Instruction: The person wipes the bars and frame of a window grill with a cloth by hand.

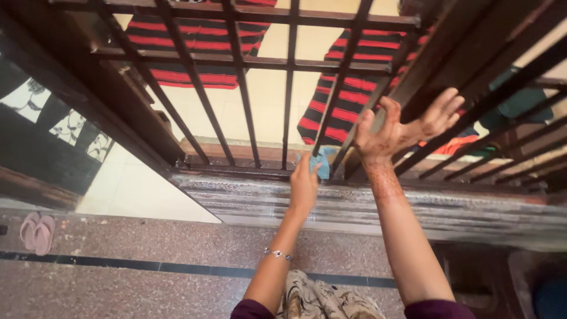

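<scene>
Head view: left hand [304,184] pinches small blue cloth [322,162] in closed fingers, pressing it at base of dark metal grille [289,88], just above grey stone sill [366,207]. Right hand [401,127] raised, fingers spread, palm up, close to slanted grille bar; contact unclear. Silver bracelet [277,254] on left wrist. 2 pink slippers [36,231] on speckled floor [147,242], far left. Red-striped fabric [198,53] beyond bars.

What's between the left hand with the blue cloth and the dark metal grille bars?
Nothing visible. The left hand already presses the small blue cloth against the foot of a dark metal grille bar, above the stone sill.
</scene>
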